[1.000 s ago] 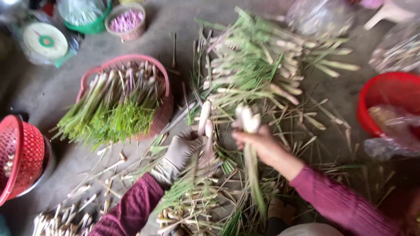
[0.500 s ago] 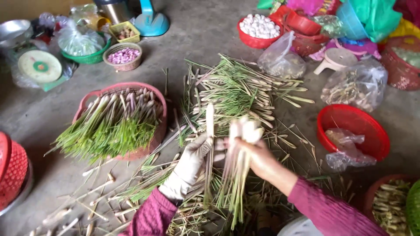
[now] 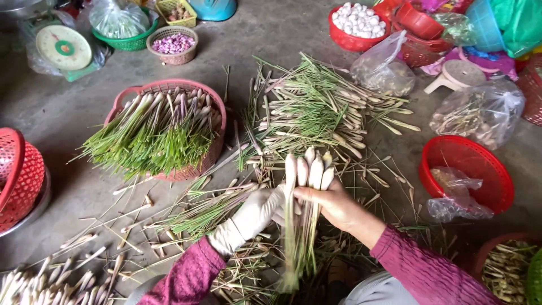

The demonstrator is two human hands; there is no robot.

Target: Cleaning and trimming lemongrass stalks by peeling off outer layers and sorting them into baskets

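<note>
Lemongrass bundle (image 3: 305, 209) held upright in both hands, at 6 o'clock in the view.

Its long axis runs 12 to 6 o'clock, white bulb ends pointing to 12, green leaf tips hanging toward 6. The bare right hand (image 3: 333, 204) is closed around the stalks just under the bulbs; the gloved left hand (image 3: 257, 212) grips them from 9 o'clock. A loose lemongrass pile (image 3: 316, 113) lies at 12 o'clock, a pink basket (image 3: 217, 110) of stalks at 10 o'clock.
</note>
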